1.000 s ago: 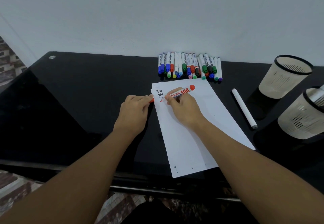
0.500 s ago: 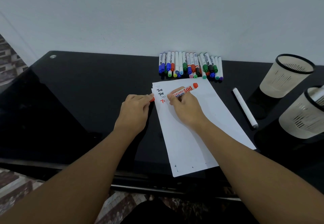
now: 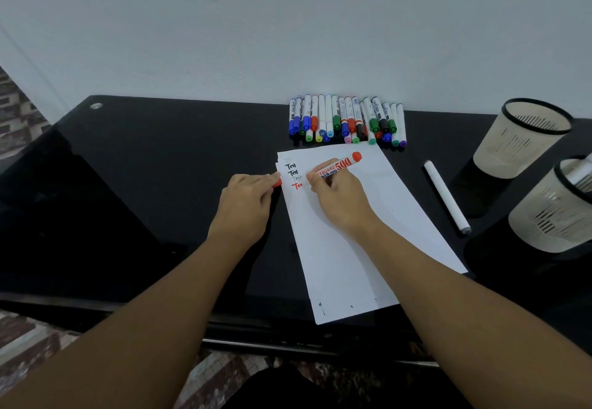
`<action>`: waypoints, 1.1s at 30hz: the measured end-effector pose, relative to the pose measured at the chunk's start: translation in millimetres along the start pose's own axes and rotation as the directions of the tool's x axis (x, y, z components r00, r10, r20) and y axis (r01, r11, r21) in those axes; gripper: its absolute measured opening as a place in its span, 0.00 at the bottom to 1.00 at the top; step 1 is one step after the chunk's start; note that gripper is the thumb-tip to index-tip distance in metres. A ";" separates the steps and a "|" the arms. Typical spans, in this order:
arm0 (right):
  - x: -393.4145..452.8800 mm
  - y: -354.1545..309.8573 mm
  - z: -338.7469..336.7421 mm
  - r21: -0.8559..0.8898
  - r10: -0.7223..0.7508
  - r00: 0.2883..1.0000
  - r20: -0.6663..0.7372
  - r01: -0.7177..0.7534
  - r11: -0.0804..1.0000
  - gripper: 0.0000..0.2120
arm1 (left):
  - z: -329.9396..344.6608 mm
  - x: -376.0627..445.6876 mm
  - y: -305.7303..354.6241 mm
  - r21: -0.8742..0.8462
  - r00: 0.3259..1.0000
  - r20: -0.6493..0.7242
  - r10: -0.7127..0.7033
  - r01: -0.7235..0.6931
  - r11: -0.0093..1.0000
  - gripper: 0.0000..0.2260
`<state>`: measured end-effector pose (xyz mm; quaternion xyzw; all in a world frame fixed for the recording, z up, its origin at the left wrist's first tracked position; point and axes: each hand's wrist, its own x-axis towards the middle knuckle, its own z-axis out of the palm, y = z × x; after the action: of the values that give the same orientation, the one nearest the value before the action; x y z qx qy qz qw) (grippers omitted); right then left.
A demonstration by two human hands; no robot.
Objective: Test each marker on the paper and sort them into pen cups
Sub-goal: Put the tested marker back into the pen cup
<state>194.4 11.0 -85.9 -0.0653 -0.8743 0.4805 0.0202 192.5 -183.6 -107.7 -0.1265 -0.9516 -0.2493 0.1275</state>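
Observation:
My right hand (image 3: 339,198) grips a red whiteboard marker (image 3: 341,165), its tip on the white paper (image 3: 352,248) beside red letters under three dark written lines. My left hand (image 3: 245,206) rests at the paper's left edge and pinches the marker's red cap (image 3: 277,183). A row of several capped markers (image 3: 347,121) lies against the wall behind the paper. Two beige pen cups stand at the right: the far cup (image 3: 522,139) looks empty, the near cup (image 3: 555,210) holds a white marker.
A single white marker (image 3: 447,197) lies on the black glass table (image 3: 144,184) between the paper and the cups. The table's front edge runs below the paper, with patterned floor beneath. A white wall bounds the back.
My right hand has moved the red marker rightward along the paper, and more of the red written word shows. My left hand has stayed put with the cap.

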 end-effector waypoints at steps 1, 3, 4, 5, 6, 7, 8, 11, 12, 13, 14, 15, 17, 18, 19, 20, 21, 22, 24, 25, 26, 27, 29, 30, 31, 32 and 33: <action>0.2 0.3 0.4 -0.006 0.001 1.000 -0.004 -0.001 1.000 0.16 | -0.3 -0.2 0.2 0.002 1.000 0.000 -0.003 0.003 1.000 0.16; 0.7 0.0 0.2 -0.019 0.000 1.000 -0.005 0.000 1.000 0.16 | -1.1 -0.1 0.7 -0.001 1.000 0.001 -0.003 0.003 1.000 0.16; 1.1 -0.5 -0.1 -0.024 -0.005 1.000 -0.001 0.004 1.000 0.16 | -1.4 0.1 0.8 -0.002 1.000 0.000 0.000 0.000 1.000 0.16; 1.1 -1.3 -0.4 -0.026 -0.009 1.000 0.002 0.009 1.000 0.17 | -1.8 0.3 0.9 -0.002 1.000 -0.001 0.003 -0.003 1.000 0.16; 0.8 -1.9 -0.6 -0.027 -0.010 1.000 0.006 0.010 1.000 0.17 | -2.1 0.4 0.7 0.000 1.000 -0.003 0.003 -0.003 1.000 0.16; 0.3 -2.5 -0.6 -0.027 -0.012 1.000 0.008 0.012 1.000 0.17 | -2.2 0.1 0.7 0.003 1.000 -0.004 0.002 -0.002 1.000 0.16; -0.6 -2.5 -0.7 -0.026 -0.011 1.000 0.009 0.012 1.000 0.17 | -2.0 -0.1 0.6 0.005 1.000 -0.006 0.002 -0.002 1.000 0.16; -1.7 -1.1 -1.3 -0.020 0.000 1.000 0.005 0.000 1.000 0.17 | -1.0 -0.4 1.0 0.000 1.000 -0.008 0.008 -0.008 1.000 0.16; -1.4 -1.2 -1.5 -0.016 0.001 1.000 0.003 -0.001 1.000 0.17 | -0.8 -0.1 0.9 0.002 1.000 -0.008 0.011 -0.011 1.000 0.16; -1.0 -1.8 -1.7 -0.010 -0.004 1.000 -0.001 0.004 1.000 0.16 | -1.0 0.3 0.8 0.006 1.000 -0.009 0.014 -0.014 1.000 0.16; -0.3 -2.2 -1.6 -0.003 -0.012 1.000 -0.007 0.012 1.000 0.16 | -0.9 0.7 0.3 0.011 1.000 -0.009 0.016 -0.016 1.000 0.16; 0.3 -2.3 -1.3 -0.001 -0.018 1.000 -0.013 0.018 1.000 0.16 | -1.0 0.8 -0.2 0.013 1.000 -0.011 0.018 -0.018 1.000 0.16; -0.2 -2.4 -0.9 -0.012 -0.022 1.000 -0.014 0.022 1.000 0.16 | -1.1 0.8 -0.6 0.009 1.000 -0.014 0.018 -0.018 1.000 0.16; -0.8 -2.5 -0.9 -0.023 -0.025 1.000 -0.012 0.024 0.999 0.16 | -0.9 0.7 -0.3 0.006 1.000 -0.016 0.019 -0.019 1.000 0.16; -1.1 -2.6 -1.0 -0.034 -0.030 1.000 -0.009 0.030 0.999 0.16 | -0.9 0.3 0.1 0.006 1.000 -0.018 0.022 -0.022 1.000 0.16; -1.5 -2.6 -1.2 -0.041 -0.034 0.999 -0.008 0.034 0.999 0.16 | -0.9 0.1 0.4 0.007 1.000 -0.019 0.024 -0.024 1.000 0.16; -2.0 -2.7 -1.6 -0.043 -0.033 0.999 -0.009 0.033 0.999 0.16 | -1.2 -0.2 0.7 0.007 0.999 -0.020 0.025 -0.025 1.000 0.16; -2.3 -2.8 -1.9 -0.041 -0.026 1.000 -0.014 0.025 0.999 0.16 | -1.5 -0.4 0.8 0.005 0.999 -0.020 0.026 -0.025 1.000 0.16; -3.2 -2.8 -2.5 -0.032 -0.011 1.000 -0.025 0.010 0.999 0.16 | -1.8 -1.0 0.8 0.001 1.000 -0.020 0.023 -0.023 1.000 0.16; -3.2 -2.4 -2.6 -0.020 -0.011 1.000 -0.026 0.011 1.000 0.16 | -2.0 -0.9 0.8 -0.001 1.000 -0.019 0.019 -0.019 1.000 0.16; -2.8 -1.7 -2.7 -0.006 -0.016 1.000 -0.022 0.016 1.000 0.16 | -2.0 -0.6 0.6 -0.002 1.000 -0.016 0.015 -0.015 1.000 0.16; -2.5 -1.8 -2.8 0.005 -0.021 1.000 -0.014 0.021 1.000 0.16 | -2.1 -0.2 0.7 -0.002 1.000 -0.012 0.013 -0.013 1.000 0.16; -2.2 -3.0 -3.0 -0.003 -0.027 1.000 -0.001 0.027 1.000 0.16 | -2.5 0.2 1.9 -0.010 1.000 -0.010 0.008 -0.008 1.000 0.17; -1.8 -2.8 -2.2 -0.016 -0.028 1.000 -0.003 0.028 0.999 0.17 | -2.4 0.2 2.4 -0.019 1.000 -0.015 0.005 -0.005 1.000 0.18; -1.7 -2.8 -2.0 -0.030 -0.031 0.999 -0.010 0.031 0.999 0.17 | -2.4 0.0 2.8 -0.029 1.000 -0.021 0.001 -0.001 1.000 0.18; -1.8 -2.5 -1.5 -0.039 -0.034 0.999 -0.021 0.033 0.999 0.16 | -2.1 -0.4 2.5 -0.033 1.000 -0.029 -0.008 0.007 0.999 0.18; -2.5 -2.5 -1.4 -0.031 -0.037 0.999 -0.032 0.036 0.999 0.15 | -1.4 -1.0 1.7 -0.025 0.999 -0.039 -0.018 0.017 1.000 0.17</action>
<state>196.8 10.5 -83.0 -0.0575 -0.8820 0.4658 0.0420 194.2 -183.1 -106.1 -0.1148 -0.9468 -0.2647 0.1422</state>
